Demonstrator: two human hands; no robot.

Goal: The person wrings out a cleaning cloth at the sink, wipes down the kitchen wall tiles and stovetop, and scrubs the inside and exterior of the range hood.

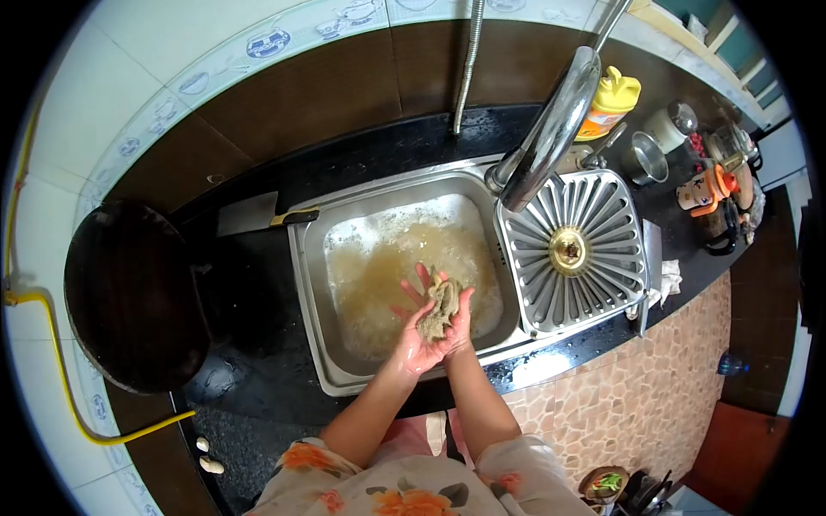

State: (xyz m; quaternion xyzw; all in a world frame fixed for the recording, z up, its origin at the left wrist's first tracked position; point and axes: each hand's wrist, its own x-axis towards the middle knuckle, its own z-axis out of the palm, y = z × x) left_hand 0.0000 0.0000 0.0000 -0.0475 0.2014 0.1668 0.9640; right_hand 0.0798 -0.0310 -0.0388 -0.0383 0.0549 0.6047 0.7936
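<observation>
Over the left basin of the steel sink (311, 318), my two hands come together around a crumpled, wet-looking beige-brown cloth (440, 308). My left hand (416, 342) cups it from the left, with several fingers spread out beyond it. On the other side, my right hand (463, 325) is closed against the cloth, its thumb along the edge. Below them the basin holds cloudy brown water (366, 279) with white foam along its far side. The cloth's underside is hidden by my palms.
A cleaver (251, 215) lies on the counter left of the basin, near a large dark wok-like pan (138, 297). The faucet (559, 129) arches over the ribbed drainboard (538, 292). Behind it stand a yellow bottle (609, 99) and a metal cup (645, 159).
</observation>
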